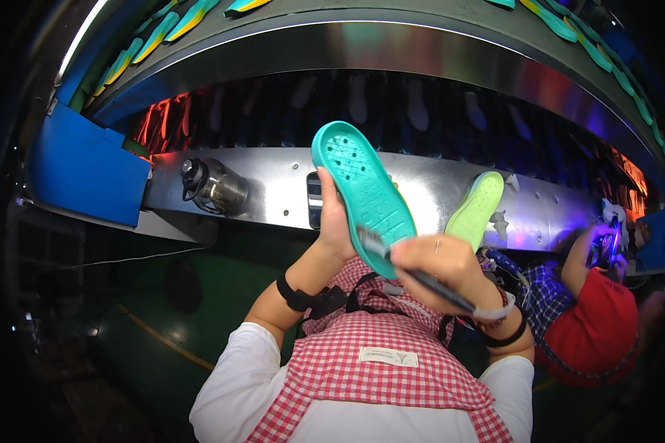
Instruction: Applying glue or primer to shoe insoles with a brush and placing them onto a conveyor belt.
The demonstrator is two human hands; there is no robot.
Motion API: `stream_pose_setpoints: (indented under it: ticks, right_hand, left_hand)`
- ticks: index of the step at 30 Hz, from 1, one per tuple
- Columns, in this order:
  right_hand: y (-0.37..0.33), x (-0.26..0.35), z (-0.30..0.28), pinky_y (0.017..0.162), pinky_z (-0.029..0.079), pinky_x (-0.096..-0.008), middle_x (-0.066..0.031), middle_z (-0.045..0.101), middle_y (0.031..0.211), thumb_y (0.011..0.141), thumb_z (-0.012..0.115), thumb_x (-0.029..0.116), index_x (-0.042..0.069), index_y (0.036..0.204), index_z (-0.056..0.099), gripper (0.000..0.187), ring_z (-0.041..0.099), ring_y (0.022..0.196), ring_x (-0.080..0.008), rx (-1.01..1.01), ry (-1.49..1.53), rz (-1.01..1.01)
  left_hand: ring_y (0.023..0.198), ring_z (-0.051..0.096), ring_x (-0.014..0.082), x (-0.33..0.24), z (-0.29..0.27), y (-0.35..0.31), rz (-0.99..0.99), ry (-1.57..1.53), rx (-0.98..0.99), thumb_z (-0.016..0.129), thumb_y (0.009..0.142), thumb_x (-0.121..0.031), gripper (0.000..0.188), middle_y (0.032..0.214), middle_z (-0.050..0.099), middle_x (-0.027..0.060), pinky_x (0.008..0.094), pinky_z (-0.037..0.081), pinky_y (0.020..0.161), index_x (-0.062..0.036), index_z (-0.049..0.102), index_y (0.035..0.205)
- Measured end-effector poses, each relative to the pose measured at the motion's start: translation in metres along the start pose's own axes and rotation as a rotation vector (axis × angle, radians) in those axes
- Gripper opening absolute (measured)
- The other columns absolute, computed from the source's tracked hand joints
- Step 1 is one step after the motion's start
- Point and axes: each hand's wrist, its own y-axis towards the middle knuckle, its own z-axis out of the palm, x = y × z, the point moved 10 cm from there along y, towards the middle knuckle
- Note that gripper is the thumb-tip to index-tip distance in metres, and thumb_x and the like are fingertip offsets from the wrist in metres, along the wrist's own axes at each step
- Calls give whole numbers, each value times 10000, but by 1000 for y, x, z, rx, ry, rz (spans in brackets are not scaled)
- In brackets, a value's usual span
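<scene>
A teal shoe sole (364, 181) is held up in front of me, its hollow inner face with raised edges and small holes turned toward me. My left hand (334, 221) grips it along the left edge, thumb on the rim. My right hand (443, 267) is closed around the dark handle of a brush (373, 240). The bristle end is at the lower, heel part of the sole, blurred by motion; I cannot tell whether it touches. To the right, a light green sole (476, 210) lies on the metal ledge.
Behind the metal ledge (266, 188), dark strip curtains hang before a red-lit machine. A drink bottle (216, 186) and a dark phone-like object (315, 199) rest on the ledge. More teal and yellow soles (192, 20) line the upper belt. A co-worker in red (591, 325) works at right.
</scene>
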Motion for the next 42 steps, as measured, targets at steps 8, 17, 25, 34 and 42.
stream_pose_setpoints:
  ticks: [8,17,25,34,42]
  right_hand:
    - [11,-20,-26,702,512,-290,-128,655,847,698,662,0,1,886,635,190,647,781,-214,-88,210,163]
    - [-8,-32,-13,780,496,-316,-134,651,899,696,683,-1,3,919,645,226,628,857,-233,38,410,270]
    - [-12,-55,-14,952,375,-384,-152,638,945,728,607,-27,-27,901,616,173,556,1007,-247,-95,922,357]
    - [-8,-29,-1,832,461,-300,-164,618,974,740,596,-73,-30,950,608,215,597,912,-204,-82,708,319]
    - [19,-13,-12,769,483,-297,-134,654,868,693,660,-37,-16,880,648,188,623,846,-218,151,472,144]
  left_hand:
    - [1002,519,305,-6,39,-4,69,9,-17,126,806,-713,849,1039,547,159,450,406,904,-32,381,1245]
    - [1000,523,312,-44,36,-2,187,-58,0,292,760,-743,848,1101,525,164,459,428,887,-34,441,1201]
    - [1077,504,298,-71,51,0,233,19,-141,329,780,-711,861,1202,483,187,440,361,978,10,395,1246]
    - [1173,428,349,-28,73,-25,123,-5,-8,189,903,-500,649,1313,383,199,522,314,1000,-31,288,1339]
    - [1137,464,357,-40,53,-18,168,159,-18,243,896,-495,640,1275,422,219,516,358,969,-18,334,1312]
